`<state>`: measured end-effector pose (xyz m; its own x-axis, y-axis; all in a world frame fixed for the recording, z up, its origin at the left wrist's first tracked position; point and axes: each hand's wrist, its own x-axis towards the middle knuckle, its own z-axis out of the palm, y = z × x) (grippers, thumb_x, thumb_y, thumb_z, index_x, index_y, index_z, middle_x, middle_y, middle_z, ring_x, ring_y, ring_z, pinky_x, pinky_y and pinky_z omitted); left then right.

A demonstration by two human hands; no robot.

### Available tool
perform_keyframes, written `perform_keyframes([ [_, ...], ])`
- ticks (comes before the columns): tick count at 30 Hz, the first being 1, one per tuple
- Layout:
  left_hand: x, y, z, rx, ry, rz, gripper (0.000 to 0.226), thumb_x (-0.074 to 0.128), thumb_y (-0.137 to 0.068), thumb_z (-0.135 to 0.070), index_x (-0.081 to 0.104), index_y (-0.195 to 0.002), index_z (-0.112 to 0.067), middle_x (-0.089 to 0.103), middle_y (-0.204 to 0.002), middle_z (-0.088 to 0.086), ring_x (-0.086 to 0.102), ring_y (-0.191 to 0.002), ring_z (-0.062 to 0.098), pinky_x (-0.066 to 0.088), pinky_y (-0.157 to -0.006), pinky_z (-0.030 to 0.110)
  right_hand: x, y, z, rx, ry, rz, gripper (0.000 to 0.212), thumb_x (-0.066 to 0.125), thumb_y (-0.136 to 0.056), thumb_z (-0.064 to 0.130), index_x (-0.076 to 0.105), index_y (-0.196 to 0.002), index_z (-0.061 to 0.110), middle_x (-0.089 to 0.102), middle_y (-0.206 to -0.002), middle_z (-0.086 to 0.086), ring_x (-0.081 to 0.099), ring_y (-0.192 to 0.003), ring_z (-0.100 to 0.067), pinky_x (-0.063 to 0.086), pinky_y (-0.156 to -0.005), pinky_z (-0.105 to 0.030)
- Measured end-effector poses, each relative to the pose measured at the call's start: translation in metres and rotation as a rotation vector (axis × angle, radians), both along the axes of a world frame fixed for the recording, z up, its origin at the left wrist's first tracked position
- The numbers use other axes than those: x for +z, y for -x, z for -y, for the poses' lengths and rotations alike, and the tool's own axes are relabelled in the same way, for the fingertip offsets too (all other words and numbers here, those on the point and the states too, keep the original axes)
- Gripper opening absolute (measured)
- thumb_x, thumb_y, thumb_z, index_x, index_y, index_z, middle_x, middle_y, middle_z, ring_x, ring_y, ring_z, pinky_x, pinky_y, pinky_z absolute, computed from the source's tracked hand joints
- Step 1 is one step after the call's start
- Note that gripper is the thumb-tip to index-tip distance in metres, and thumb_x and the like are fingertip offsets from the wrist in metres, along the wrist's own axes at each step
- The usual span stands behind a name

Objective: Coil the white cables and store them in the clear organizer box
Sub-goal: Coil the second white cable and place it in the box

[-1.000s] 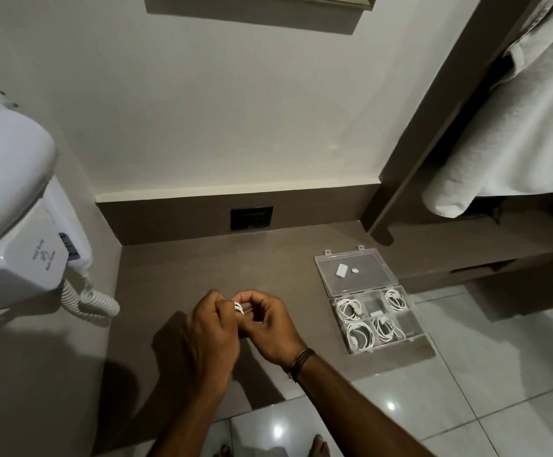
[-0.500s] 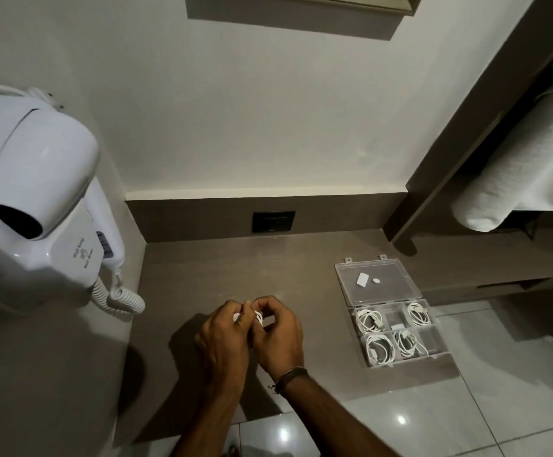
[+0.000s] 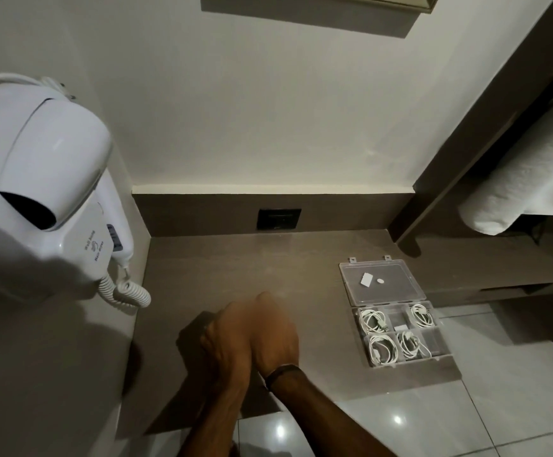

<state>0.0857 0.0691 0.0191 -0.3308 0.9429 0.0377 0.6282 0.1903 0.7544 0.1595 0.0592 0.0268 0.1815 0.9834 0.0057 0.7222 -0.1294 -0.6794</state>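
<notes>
My left hand point(image 3: 225, 344) and my right hand point(image 3: 276, 331) are pressed together over the brown counter point(image 3: 235, 268), fingers curled and blurred. The white cable they hold is hidden inside them. To the right, the clear organizer box point(image 3: 433, 341) lies near the counter's front edge with its lid point(image 3: 387, 272) flat open behind it. Several coiled white cables sit in its compartments, one coil point(image 3: 372, 319) at the back left and another coil point(image 3: 382, 349) at the front left. The front right compartment looks bare.
A white wall-mounted hair dryer point(image 3: 47, 179) with a curly cord point(image 3: 126, 291) hangs at the left. A black socket point(image 3: 278, 219) sits in the back panel. A white towel point(image 3: 526, 183) hangs at the right above a lower shelf. Glossy floor tiles point(image 3: 499, 407) lie below.
The white cable showed between my fingertips before; now both hands have closed over it and moved slightly lower. The view has shifted left and nearer to the counter.
</notes>
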Motion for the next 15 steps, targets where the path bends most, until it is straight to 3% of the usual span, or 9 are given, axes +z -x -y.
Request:
perform_keyframes([
  [3, 0.001, -0.002, -0.002, 0.068, -0.023, 0.187, 0.034, 0.065, -0.086, -0.044, 0.056, -0.058, -0.028, 0.057, -0.049, -0.01, 0.054, -0.045, 0.001, 0.039, -0.045, 0.02, 0.001, -0.007, -0.004, -0.001, 0.022, -0.129, 0.015, 0.044, -0.101, 0.034, 0.056, -0.093, 0.03, 0.067, -0.078, 0.007, 0.062, -0.068, -0.009, 0.056, -0.06, -0.035],
  [5, 0.001, -0.001, -0.004, 0.12, -0.043, 0.328, 0.037, 0.07, -0.08, -0.048, 0.056, -0.054, -0.026, 0.06, -0.047, -0.011, 0.058, -0.044, 0.002, 0.041, -0.042, 0.018, 0.005, -0.017, -0.007, -0.003, 0.101, -0.373, 0.019, 0.058, -0.098, 0.013, 0.074, -0.098, 0.023, 0.077, -0.089, 0.002, 0.073, -0.082, -0.017, 0.062, -0.071, -0.04],
  [7, 0.0, -0.003, -0.005, 0.102, -0.066, 0.42, 0.037, 0.076, -0.075, -0.05, 0.058, -0.053, -0.026, 0.064, -0.049, -0.011, 0.061, -0.043, 0.002, 0.042, -0.038, 0.015, 0.01, -0.03, -0.009, -0.024, 0.236, -0.679, 0.02, 0.063, -0.094, -0.002, 0.078, -0.106, 0.005, 0.078, -0.096, -0.014, 0.076, -0.082, -0.03, 0.065, -0.068, -0.044],
  [10, -0.002, -0.012, -0.003, 0.05, -0.085, 0.469, 0.039, 0.079, -0.071, -0.049, 0.058, -0.05, -0.023, 0.066, -0.054, -0.016, 0.058, -0.039, 0.001, 0.037, -0.036, 0.009, 0.019, -0.051, -0.004, -0.01, 0.426, -0.938, 0.023, 0.067, -0.093, -0.003, 0.071, -0.116, -0.004, 0.073, -0.097, -0.02, 0.071, -0.076, -0.025, 0.062, -0.06, -0.031],
  [13, -0.005, -0.024, 0.0, 0.017, -0.075, 0.472, 0.04, 0.077, -0.07, -0.052, 0.058, -0.05, -0.023, 0.066, -0.053, -0.016, 0.058, -0.038, 0.001, 0.037, -0.037, 0.009, 0.021, -0.076, 0.007, 0.063, 0.477, -1.096, 0.03, 0.069, -0.093, 0.002, 0.067, -0.122, -0.004, 0.072, -0.108, -0.023, 0.069, -0.096, -0.033, 0.062, -0.079, -0.037],
  [15, -0.009, -0.035, 0.0, -0.024, -0.057, 0.488, 0.038, 0.077, -0.072, -0.051, 0.06, -0.052, -0.023, 0.067, -0.053, -0.014, 0.06, -0.039, 0.004, 0.043, -0.039, 0.016, 0.022, -0.093, 0.017, 0.079, 0.476, -1.19, 0.032, 0.067, -0.095, 0.007, 0.066, -0.126, -0.001, 0.074, -0.111, -0.018, 0.071, -0.101, -0.029, 0.062, -0.085, -0.037],
])
